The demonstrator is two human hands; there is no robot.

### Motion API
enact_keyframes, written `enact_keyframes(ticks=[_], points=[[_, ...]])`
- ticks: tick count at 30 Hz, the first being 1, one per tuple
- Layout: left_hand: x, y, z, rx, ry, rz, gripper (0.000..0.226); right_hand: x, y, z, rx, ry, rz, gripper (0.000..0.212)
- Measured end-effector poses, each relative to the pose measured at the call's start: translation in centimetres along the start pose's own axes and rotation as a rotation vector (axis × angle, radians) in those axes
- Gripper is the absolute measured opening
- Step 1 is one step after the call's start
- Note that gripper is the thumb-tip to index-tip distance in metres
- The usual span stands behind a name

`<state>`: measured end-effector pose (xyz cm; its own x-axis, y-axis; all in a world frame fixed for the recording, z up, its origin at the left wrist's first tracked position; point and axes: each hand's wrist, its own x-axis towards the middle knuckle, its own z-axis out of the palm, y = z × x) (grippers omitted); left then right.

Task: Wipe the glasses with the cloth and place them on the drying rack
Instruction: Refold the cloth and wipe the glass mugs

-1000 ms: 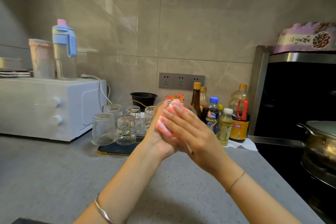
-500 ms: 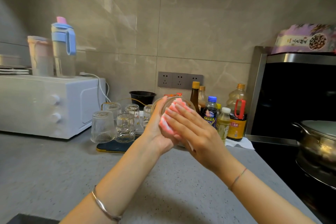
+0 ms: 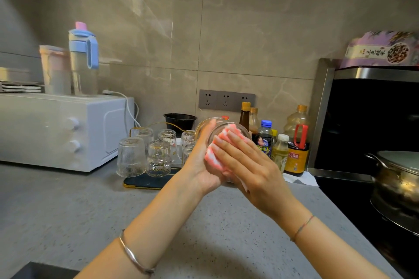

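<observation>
Step in hand: wiping, as judged from the grip. The left hand [image 3: 199, 165] cups a clear glass [image 3: 221, 125], fingers curled round its far wall, holding it tilted above the grey countertop [image 3: 68, 210] near the centre of the view. The right hand [image 3: 247, 170] lies over the near wall with its fingers almost straight, pressing a pink-and-white striped cloth [image 3: 212, 157] against the glass; its thumb is hidden. The drying rack [image 3: 145, 182], a dark gold-rimmed tray, sits at ten o'clock from the hands and carries several inverted glasses, a ribbed glass [image 3: 131, 157] nearest its nine o'clock edge. Next move, in my judgement: finish the wipe, lift the cloth away, invert the glass and set it in a free spot on the rack without knocking its neighbours.
</observation>
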<state>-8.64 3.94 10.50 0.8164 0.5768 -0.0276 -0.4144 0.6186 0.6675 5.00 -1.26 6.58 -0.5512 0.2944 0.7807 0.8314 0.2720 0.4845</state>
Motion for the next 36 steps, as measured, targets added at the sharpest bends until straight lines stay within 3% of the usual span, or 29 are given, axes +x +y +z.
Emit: enact_keyframes(ticks=[8,13,15,18,20,22,25,30,34,36], points=[[0.5,-0.3,-0.8,-0.009,0.006,0.021,0.056,-1.0,0.5,0.0,-0.090,0.044,0.028,0.036],[1.0,-0.3,-2.0,0.034,-0.022,0.044,0.062,-2.4,-0.6,0.1,0.143,-0.076,0.045,0.036],[1.2,-0.4,-2.4,0.070,-0.022,0.106,0.056,-1.7,-2.1,-0.9,0.413,-0.043,0.270,0.036],[1.4,-0.6,-3.6,0.251,0.028,0.208,0.046,0.6,-3.9,-3.7,1.013,0.126,0.832,0.035],[1.2,-0.7,-4.7,0.403,0.089,0.237,0.054,1.2,-2.7,-4.6,1.262,0.206,1.120,0.038],[0.7,-0.7,-5.8,0.572,0.096,0.255,0.078,1.6,-0.8,-5.4,1.290,0.273,1.219,0.038],[0.1,-0.9,-6.9,0.804,0.078,0.286,0.110,2.6,1.5,-5.9,1.196,0.324,1.217,0.035],[-0.3,-1.3,-6.7,0.981,0.006,0.342,0.089,4.7,2.6,-5.5,1.029,0.117,0.982,0.027],[-0.5,-1.1,-6.4,0.963,-0.020,0.369,0.087,5.1,2.4,-5.3,0.975,-0.261,0.794,0.043],[-0.7,-1.0,-6.4,0.921,-0.034,0.369,0.087,5.1,2.7,-6.0,0.958,-0.409,0.783,0.057]])
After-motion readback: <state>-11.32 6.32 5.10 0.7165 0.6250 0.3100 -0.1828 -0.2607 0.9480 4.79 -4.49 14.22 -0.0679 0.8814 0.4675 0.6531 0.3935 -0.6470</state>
